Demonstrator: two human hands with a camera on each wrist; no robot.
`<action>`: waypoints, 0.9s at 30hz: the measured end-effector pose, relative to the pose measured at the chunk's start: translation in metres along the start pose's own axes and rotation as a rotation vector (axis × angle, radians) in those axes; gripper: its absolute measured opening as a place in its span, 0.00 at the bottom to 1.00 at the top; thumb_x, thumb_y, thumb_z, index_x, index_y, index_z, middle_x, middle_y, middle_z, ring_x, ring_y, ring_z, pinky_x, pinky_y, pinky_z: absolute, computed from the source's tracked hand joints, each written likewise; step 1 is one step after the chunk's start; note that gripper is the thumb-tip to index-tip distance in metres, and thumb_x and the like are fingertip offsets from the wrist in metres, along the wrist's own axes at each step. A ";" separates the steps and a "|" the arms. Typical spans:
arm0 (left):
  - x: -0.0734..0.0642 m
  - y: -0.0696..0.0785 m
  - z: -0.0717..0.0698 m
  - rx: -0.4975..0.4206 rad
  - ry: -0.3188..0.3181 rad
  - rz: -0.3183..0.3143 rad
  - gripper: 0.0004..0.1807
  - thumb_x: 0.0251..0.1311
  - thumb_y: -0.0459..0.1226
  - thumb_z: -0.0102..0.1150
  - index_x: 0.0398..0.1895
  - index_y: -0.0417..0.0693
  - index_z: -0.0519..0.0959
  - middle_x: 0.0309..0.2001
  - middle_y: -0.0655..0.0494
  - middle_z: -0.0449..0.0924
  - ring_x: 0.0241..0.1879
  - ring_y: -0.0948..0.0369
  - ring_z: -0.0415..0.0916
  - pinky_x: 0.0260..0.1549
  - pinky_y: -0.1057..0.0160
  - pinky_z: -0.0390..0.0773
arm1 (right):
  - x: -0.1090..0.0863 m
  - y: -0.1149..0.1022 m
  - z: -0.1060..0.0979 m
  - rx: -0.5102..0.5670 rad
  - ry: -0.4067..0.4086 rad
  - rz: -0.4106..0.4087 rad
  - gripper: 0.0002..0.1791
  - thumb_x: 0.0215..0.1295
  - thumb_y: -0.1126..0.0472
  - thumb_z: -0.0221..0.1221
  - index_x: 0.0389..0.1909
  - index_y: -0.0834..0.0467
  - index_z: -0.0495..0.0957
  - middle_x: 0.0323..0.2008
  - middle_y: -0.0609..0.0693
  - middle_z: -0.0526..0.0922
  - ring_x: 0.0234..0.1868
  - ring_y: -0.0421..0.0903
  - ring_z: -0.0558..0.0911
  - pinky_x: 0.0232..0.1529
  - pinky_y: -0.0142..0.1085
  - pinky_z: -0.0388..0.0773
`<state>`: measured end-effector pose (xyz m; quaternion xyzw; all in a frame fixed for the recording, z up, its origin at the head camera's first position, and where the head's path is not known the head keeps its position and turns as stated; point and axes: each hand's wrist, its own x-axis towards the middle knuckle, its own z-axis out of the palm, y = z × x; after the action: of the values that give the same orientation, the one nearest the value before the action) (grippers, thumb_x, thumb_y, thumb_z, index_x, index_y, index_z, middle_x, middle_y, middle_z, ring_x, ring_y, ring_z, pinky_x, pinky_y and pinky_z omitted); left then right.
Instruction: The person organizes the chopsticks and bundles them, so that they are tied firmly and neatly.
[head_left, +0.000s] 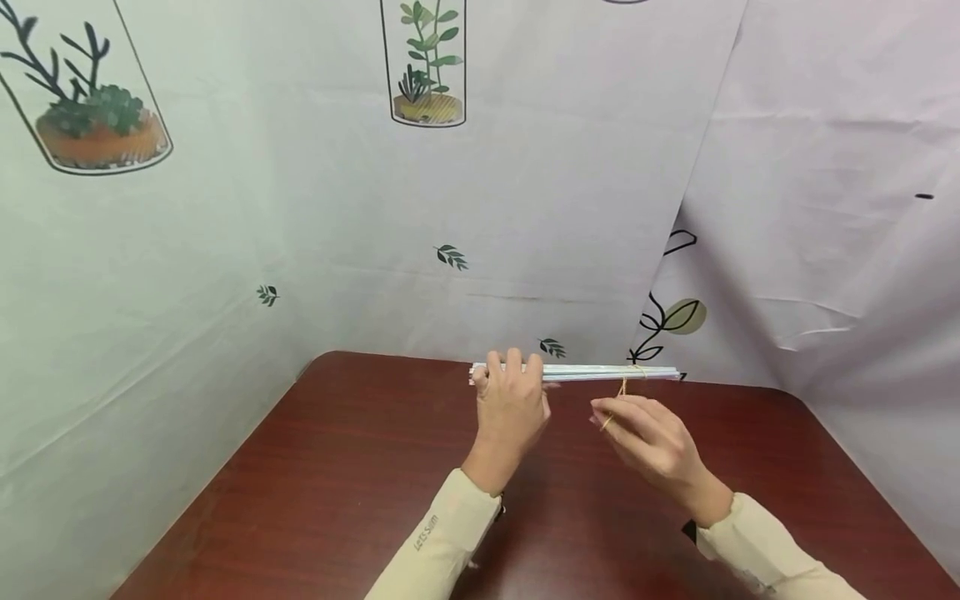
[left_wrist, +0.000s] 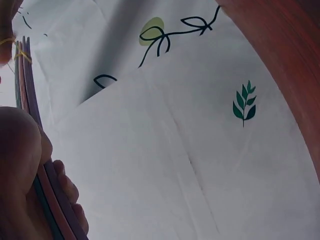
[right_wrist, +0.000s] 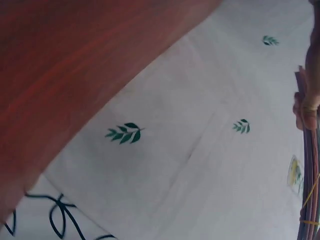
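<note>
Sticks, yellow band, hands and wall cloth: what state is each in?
Sticks: gathered in a bundle
Yellow band: looped round the sticks near one end, drawn out from them
Left hand: gripping the sticks
Right hand: fingers curled, holding the yellow band
Wall cloth: hanging, creased

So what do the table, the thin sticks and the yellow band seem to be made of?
The table looks like wood or wood-effect laminate, faintly glossy, with reddish-brown streaks. The sticks are perhaps plastic: smooth, evenly coloured. The yellow band could be rubber, given its thin, taut strands.
</note>
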<state>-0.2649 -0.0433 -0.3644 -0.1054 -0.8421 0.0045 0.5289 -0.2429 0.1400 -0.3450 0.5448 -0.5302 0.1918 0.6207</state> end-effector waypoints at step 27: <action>0.002 0.003 0.001 -0.049 0.004 -0.056 0.09 0.44 0.37 0.62 0.26 0.50 0.71 0.30 0.52 0.72 0.35 0.50 0.67 0.39 0.47 0.55 | 0.016 -0.002 -0.001 0.458 0.837 1.633 0.23 0.63 0.65 0.65 0.59 0.66 0.76 0.44 0.50 0.80 0.21 0.36 0.74 0.07 0.24 0.58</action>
<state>-0.2664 -0.0402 -0.3638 -0.0949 -0.8436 -0.0312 0.5276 -0.2349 0.1346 -0.3320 0.0006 -0.4314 0.8465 0.3121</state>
